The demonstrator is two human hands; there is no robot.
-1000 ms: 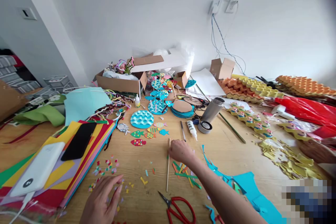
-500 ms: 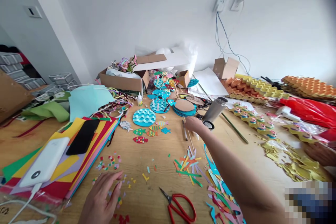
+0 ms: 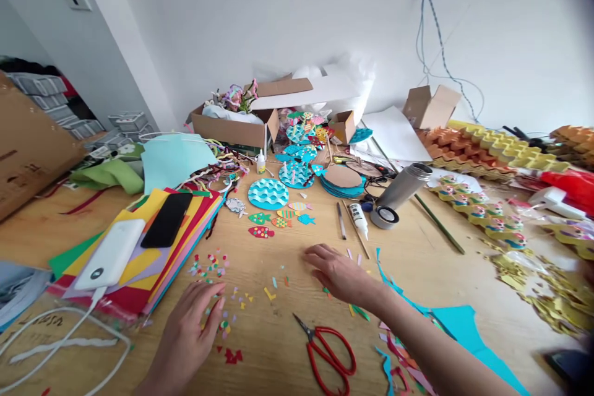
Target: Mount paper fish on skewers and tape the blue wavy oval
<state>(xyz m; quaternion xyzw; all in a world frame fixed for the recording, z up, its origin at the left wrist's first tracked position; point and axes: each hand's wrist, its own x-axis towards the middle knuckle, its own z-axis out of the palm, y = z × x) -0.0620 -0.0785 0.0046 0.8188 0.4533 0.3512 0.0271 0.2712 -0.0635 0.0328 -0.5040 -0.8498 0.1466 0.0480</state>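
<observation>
Your left hand and right hand look relaxed and empty; the paper fish seem finished, scraps lying loose.

paper strips partly hidden under the right arm, big brown box cut off by the left edge, blurry dark thing in the bottom right corner

Single view, head-worn: looks forward and down across the table to the wall, which fills the upper frame. Close range: left hand and right hand in the lower half, forearms cut by the bottom edge.
</observation>
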